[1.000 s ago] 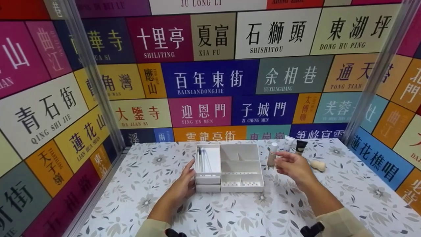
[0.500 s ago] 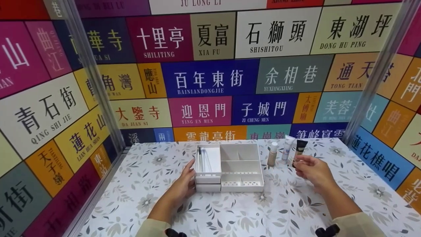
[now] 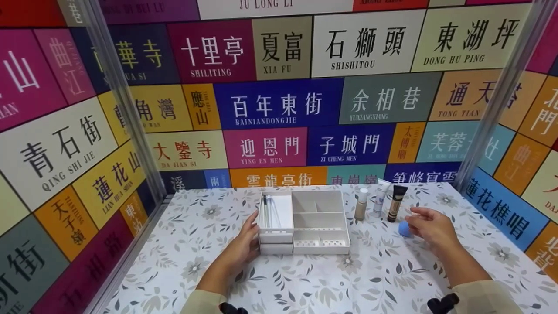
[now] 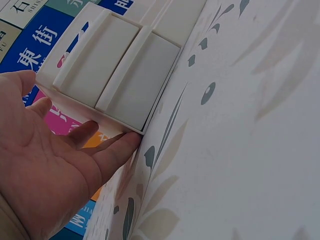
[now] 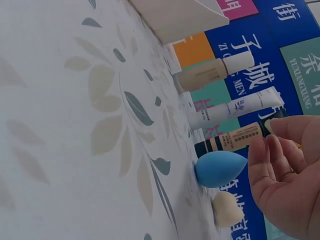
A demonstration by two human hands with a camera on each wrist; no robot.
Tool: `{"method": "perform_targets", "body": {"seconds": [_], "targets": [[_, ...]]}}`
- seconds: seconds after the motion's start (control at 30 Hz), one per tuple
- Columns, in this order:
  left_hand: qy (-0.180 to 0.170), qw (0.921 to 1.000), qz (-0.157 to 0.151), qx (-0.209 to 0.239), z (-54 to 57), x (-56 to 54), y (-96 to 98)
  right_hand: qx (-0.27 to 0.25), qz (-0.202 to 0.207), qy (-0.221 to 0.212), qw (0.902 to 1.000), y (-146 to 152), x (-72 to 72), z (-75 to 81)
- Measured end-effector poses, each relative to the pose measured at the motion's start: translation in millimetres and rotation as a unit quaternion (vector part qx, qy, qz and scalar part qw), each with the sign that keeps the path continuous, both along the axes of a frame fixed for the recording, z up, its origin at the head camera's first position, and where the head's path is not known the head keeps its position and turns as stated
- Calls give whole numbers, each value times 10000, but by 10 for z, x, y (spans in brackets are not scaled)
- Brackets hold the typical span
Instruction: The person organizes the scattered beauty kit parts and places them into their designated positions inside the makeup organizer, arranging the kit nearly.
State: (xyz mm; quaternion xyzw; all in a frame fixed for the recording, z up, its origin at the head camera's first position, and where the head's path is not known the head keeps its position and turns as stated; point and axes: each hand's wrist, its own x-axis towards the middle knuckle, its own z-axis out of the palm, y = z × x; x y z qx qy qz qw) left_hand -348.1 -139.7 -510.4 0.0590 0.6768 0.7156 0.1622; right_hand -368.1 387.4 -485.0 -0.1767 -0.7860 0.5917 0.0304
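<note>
My left hand (image 3: 245, 237) rests against the left side of a white compartment organizer (image 3: 321, 221); its fingers lie along the side near the drawer fronts (image 4: 115, 65) in the left wrist view. Thin pens or brushes (image 3: 271, 211) lie in the left compartment. My right hand (image 3: 433, 226) hovers beside a blue egg-shaped makeup sponge (image 5: 220, 169), fingers loosely bent with nothing visible held. A beige makeup sponge (image 5: 227, 209) sits past it, hidden by the hand in the head view. A black-capped tube (image 3: 395, 203) stands left of the hand.
A white tube (image 3: 380, 199) and a foundation bottle with white cap (image 3: 361, 205) stand upright between the organizer and the black-capped tube. The table (image 3: 314, 283) has a floral cover. Sign-printed walls (image 3: 279, 104) enclose its back and sides.
My right hand has moved rightward from beside the bottle, past the black-capped tube, to the blue makeup sponge, which now shows. The bottle and tubes stay put. My left hand has not moved.
</note>
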Motion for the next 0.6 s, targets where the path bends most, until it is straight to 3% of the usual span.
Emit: {"method": "perform_targets", "body": {"seconds": [0.4, 0.6], "targets": [[-82, 9999, 54, -129, 11, -18, -9, 148, -176, -222, 9995, 198, -39, -190], [-84, 9999, 28, -132, 15, -11, -9, 209, 0, -335, 9992, 215, -57, -252]]}}
